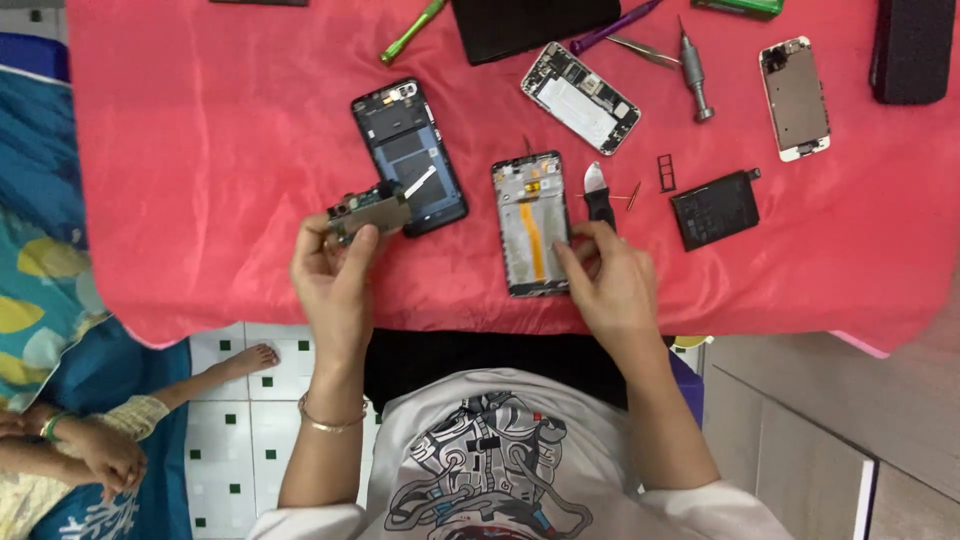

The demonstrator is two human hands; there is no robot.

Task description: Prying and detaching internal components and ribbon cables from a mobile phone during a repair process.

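From the head view, a red cloth [200,150] covers my table above white tiled floor [235,430]. My left hand [335,280] pinches a circuit board [368,213]; the phone frame [531,222] lies at three o'clock of it, my right hand [610,285] half-curled, fingertips touching it. Top-edge tools are cut off.

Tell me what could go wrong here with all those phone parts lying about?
The left hand holds a circuit board by its edge above the table; it could slip or flex. The phone frame under the right hand lies near the red cloth's front edge and might slide off. Small pins beside the pry tool could easily get lost.
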